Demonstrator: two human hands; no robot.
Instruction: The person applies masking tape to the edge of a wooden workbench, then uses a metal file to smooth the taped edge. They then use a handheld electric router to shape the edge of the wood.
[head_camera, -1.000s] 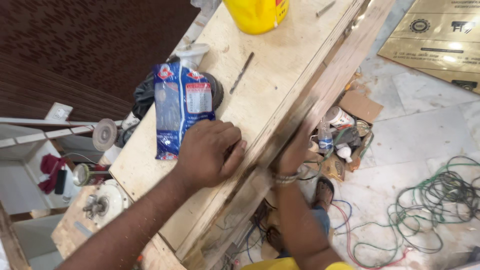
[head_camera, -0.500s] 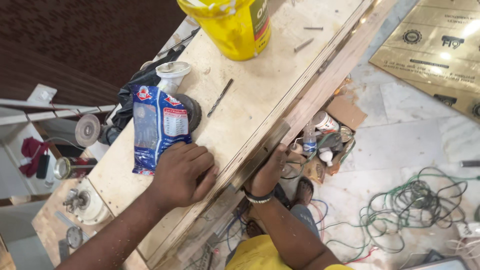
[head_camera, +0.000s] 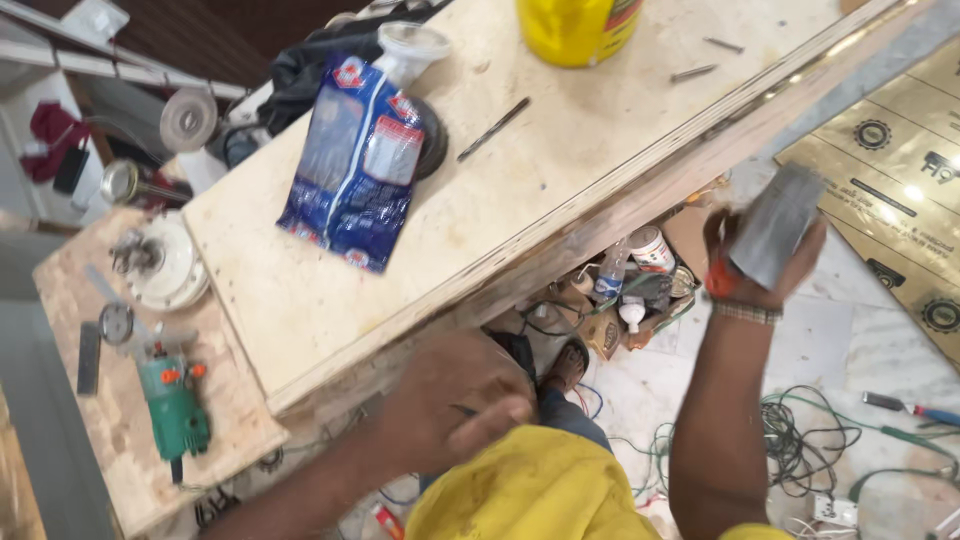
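One grey block (head_camera: 775, 225), blurred, sits clamped in the right hand (head_camera: 760, 265) beyond the worktop (head_camera: 560, 170) edge, above the floor. The left hand (head_camera: 455, 400) curls below that edge; whether its grip pinches anything is unclear. One blue packet (head_camera: 350, 165), one half cut-off yellow container (head_camera: 575, 28), three loose bits lie on top.

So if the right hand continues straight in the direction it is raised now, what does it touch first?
Probably the edge of the plywood board. The right hand, holding a grey block, is raised just beside and below that long edge. Depth is unclear, so it could pass underneath.
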